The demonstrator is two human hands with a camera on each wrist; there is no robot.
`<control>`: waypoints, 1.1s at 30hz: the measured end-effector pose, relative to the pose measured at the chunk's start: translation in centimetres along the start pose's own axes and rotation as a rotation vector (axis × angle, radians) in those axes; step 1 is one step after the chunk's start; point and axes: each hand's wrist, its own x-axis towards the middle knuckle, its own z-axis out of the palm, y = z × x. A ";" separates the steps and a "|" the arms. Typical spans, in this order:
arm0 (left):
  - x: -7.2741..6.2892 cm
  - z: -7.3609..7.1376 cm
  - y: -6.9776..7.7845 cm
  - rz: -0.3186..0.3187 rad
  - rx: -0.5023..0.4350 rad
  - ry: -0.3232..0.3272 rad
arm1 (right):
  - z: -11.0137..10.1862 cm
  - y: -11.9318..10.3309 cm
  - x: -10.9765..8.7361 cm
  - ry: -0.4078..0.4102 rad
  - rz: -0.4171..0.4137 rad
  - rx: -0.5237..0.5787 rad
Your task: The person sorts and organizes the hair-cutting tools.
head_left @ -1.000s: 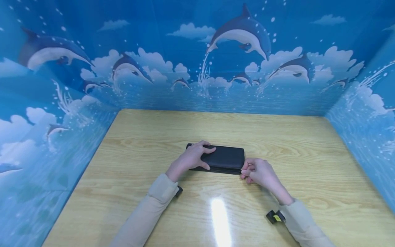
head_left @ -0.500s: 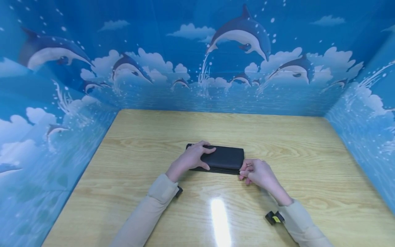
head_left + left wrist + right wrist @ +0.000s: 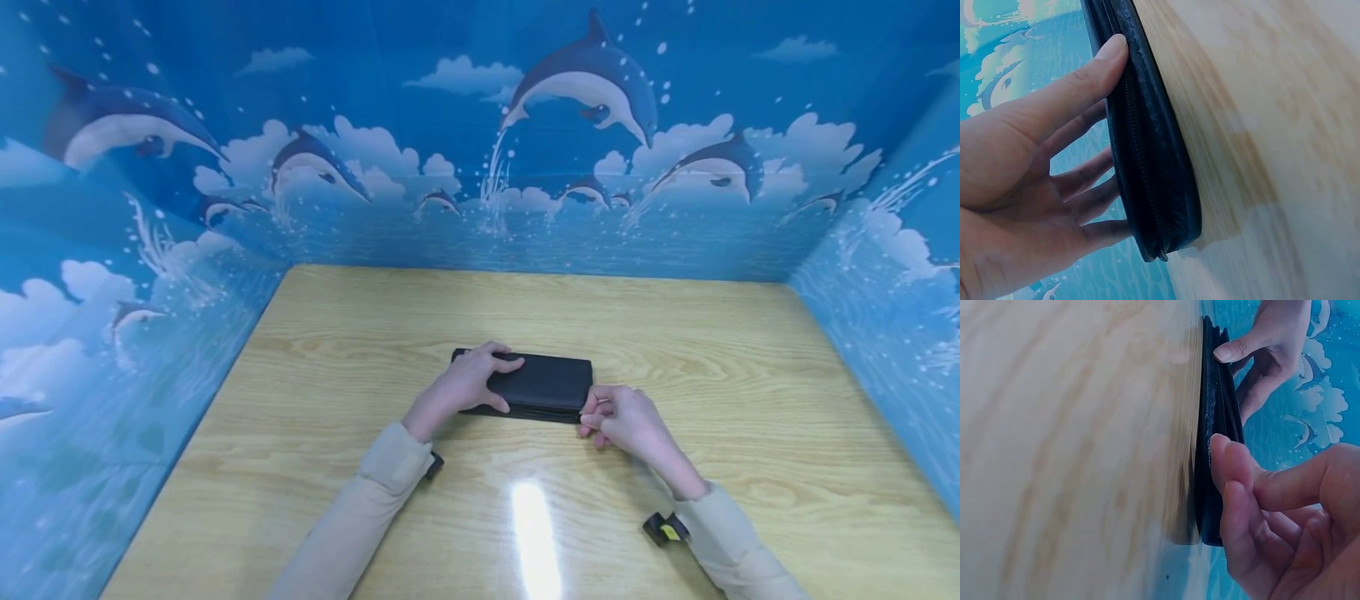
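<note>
A black zip wallet [image 3: 551, 381] lies flat on the table, its zipped long edge facing the person. My left hand [image 3: 468, 379] holds its left part, the thumb on the zipped edge and the fingers spread over the top toward the far side. In the left wrist view the zipper [image 3: 1137, 137] runs along that edge, its teeth together. At the front right corner my right hand [image 3: 626, 421] pinches with thumb and forefinger on the zipper line, at the zipper pull, which the fingertips hide. The right wrist view shows the zipper teeth [image 3: 1229, 406] between both hands.
The wood-grain table [image 3: 360, 333] extends around the wallet on all sides. A blue dolphin-print curtain [image 3: 420, 225] encloses its back and sides. A bright light reflection [image 3: 536, 533] shows near the front. Dark wrist cameras [image 3: 666, 528] sit by the sleeve cuffs.
My right hand has shifted slightly left along the wallet's zipped edge, still pinching. The left hand and the wallet have stayed in place.
</note>
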 end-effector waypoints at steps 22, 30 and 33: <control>0.2 0.1 0.0 -0.002 -0.005 0.009 | 0.7 -0.4 0.6 -0.018 0.021 -0.007; 0.1 -0.1 0.1 -0.003 -0.002 0.002 | 1.0 -0.6 0.7 -0.016 0.016 -0.007; 0.1 -0.1 0.1 -0.001 0.001 -0.002 | 1.2 -0.7 0.7 -0.020 0.008 -0.009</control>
